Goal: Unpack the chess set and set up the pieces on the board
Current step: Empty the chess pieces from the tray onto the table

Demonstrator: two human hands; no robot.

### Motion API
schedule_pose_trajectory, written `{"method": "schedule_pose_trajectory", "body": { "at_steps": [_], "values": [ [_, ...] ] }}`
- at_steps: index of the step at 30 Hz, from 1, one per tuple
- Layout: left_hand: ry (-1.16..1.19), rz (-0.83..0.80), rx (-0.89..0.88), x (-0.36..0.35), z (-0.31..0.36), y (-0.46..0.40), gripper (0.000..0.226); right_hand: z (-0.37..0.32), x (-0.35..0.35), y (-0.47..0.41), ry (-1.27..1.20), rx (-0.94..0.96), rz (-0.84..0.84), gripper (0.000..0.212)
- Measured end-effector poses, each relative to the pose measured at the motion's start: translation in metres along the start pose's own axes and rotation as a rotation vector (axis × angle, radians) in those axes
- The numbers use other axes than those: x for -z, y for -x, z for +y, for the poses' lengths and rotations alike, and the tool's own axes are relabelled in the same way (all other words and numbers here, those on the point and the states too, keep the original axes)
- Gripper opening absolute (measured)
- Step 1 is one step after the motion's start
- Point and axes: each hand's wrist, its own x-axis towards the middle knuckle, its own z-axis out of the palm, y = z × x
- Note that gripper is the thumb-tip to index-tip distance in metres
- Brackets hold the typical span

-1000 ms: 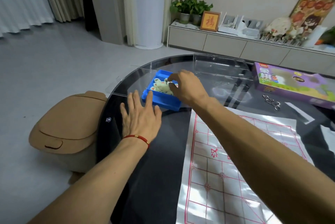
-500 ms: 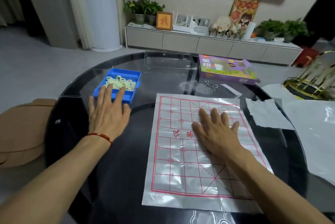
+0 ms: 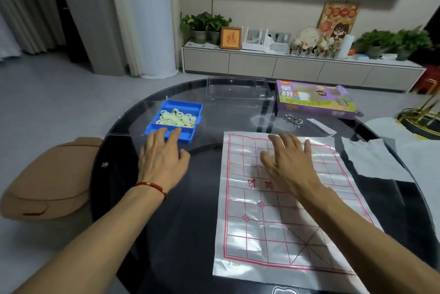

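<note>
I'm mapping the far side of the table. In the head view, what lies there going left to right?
blue tray of pieces → clear plastic lid → purple box

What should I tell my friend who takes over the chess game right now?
Left hand: open, flat on the table, fingertips at the blue tray.
Right hand: open, flat on the far half of the board sheet.
Chess pieces: all heaped in the tray.
Purple box: beyond the board.
Done: set unpacked, board spread out.
Left: place every piece on the board.
</note>
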Motion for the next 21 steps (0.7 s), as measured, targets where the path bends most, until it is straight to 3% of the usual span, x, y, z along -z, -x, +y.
{"method": "schedule_pose_trajectory", "body": {
  "at_steps": [4,6,10,14,17,21],
  "values": [
    [0.110,-0.066,0.202,0.004,-0.022,-0.005,0.060,-0.073,-0.018,-0.018,-0.108,0.377,0.010,0.059],
    [0.169,-0.057,0.264,0.004,-0.031,-0.006,0.052,-0.114,-0.030,-0.033,-0.088,0.478,0.018,0.057],
    [0.325,0.005,0.332,0.010,-0.038,-0.010,0.033,-0.165,-0.052,-0.063,0.005,0.482,0.027,0.042],
    [0.688,0.073,0.592,0.019,-0.037,-0.011,0.009,-0.174,-0.063,-0.069,-0.029,0.381,0.086,0.023],
    [1.064,0.112,0.797,0.023,-0.035,-0.013,0.022,-0.171,-0.061,-0.066,-0.103,0.418,0.139,0.018],
    [1.531,0.073,0.949,0.035,-0.043,-0.015,0.015,-0.163,-0.048,-0.045,-0.181,0.502,0.163,0.016]
  ]
}}
